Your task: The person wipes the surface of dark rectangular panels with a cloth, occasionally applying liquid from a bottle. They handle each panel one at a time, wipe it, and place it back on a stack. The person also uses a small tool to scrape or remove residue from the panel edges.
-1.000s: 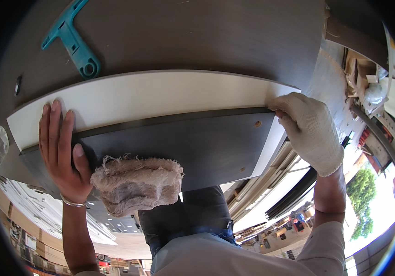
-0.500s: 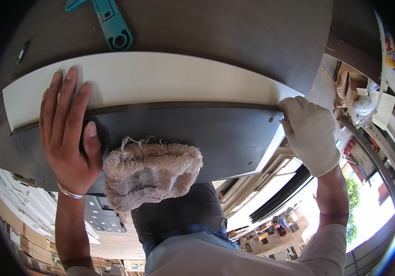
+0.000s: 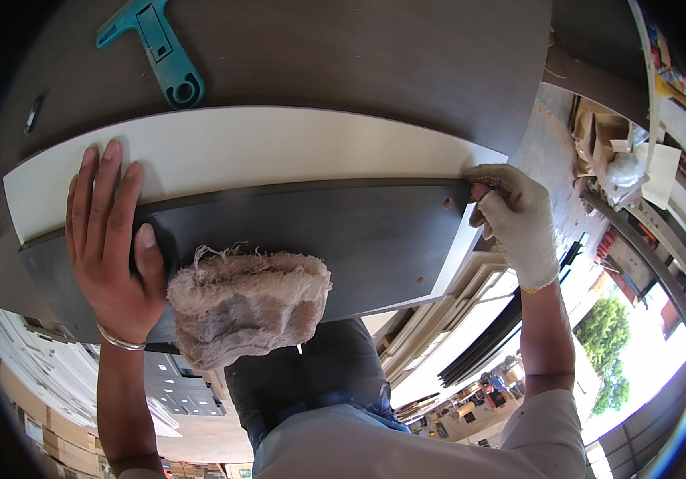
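Note:
A dark grey panel [image 3: 359, 231] lies across in front of me, its far long edge against a white strip-shaped board [image 3: 279, 144]. My left hand [image 3: 115, 247] is bare, with a bangle at the wrist. It lies flat over the left part of both boards, fingers stretched and thumb apart. My right hand [image 3: 514, 219] wears a pale work glove that leaves the thumb tip showing. Its fingers are curled together around the panel's far right corner; what lies between them is partly hidden. A frayed, folded beige cloth [image 3: 251, 307] rests on the panel's near edge.
Beyond the boards, a teal plastic hand tool [image 3: 163, 60] and a small dark object [image 3: 33, 114] lie on the brown work surface [image 3: 319, 56]. Stacked strips [image 3: 446, 311] stand at near right. Cardboard and plastic wrapping [image 3: 610, 148] lie on the floor at far right.
My right hand has turned at the corner, so its curled fingers and thumb tip now show. The view has shifted slightly; my left hand and the cloth keep their places on the panel.

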Demonstrator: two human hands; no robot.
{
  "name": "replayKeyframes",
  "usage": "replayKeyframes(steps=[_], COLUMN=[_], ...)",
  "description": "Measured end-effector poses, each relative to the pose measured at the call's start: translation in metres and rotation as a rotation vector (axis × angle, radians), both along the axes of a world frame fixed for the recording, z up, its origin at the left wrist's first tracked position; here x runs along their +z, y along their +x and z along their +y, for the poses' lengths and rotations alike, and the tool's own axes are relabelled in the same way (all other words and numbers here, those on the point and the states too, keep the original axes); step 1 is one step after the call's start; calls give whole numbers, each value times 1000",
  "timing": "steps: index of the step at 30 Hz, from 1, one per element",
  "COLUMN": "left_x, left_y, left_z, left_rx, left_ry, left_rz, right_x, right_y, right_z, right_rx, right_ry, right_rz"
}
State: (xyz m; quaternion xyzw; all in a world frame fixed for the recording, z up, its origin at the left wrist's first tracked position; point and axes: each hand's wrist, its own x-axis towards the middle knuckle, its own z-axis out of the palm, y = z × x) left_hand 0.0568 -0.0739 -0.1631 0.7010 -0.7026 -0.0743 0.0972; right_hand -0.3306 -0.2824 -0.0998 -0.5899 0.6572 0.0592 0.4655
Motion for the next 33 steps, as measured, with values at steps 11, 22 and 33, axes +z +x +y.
replayKeyframes(steps=[11, 22, 33], left_x=[-3, -1, 0], left_y=[4, -3, -3], left_z=[0, -5, -5], left_rx=[-29, -8, -22], left_ry=[19, -22, -5], left_rz=[-7, -5, 8], right_x=[-1, -4, -12], right_y=[1, -1, -21], right_z=[-15, -18, -8], right_rx=[38, 56, -103], right_ry=[114, 142, 96], right_rz=[-41, -73, -286])
